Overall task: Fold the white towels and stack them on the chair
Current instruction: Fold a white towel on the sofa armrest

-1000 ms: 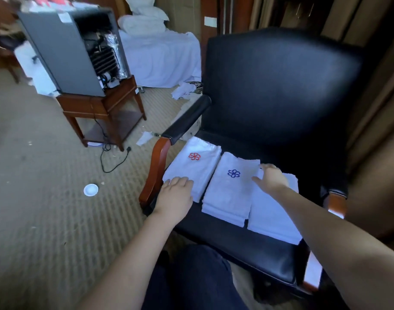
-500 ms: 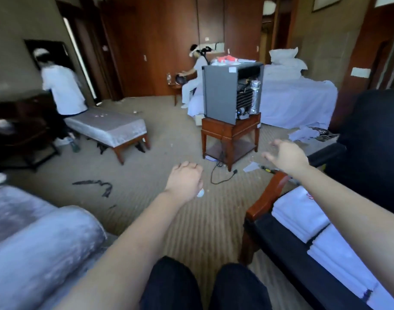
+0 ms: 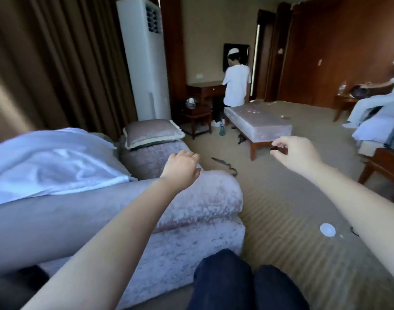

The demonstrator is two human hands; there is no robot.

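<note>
A heap of white towels lies on the sofa, off to the left. It is crumpled and stretches sideways along the seat. It is one heap, and I cannot tell how many towels are in it. The left hand is closer, above the sofa's end, fingers loose, holding nothing. The right hand hangs in the air, well apart, loose and empty too. The chair is not in sight.

Single head-worn view, looking forward and down, sofa arm close, room beyond
</note>
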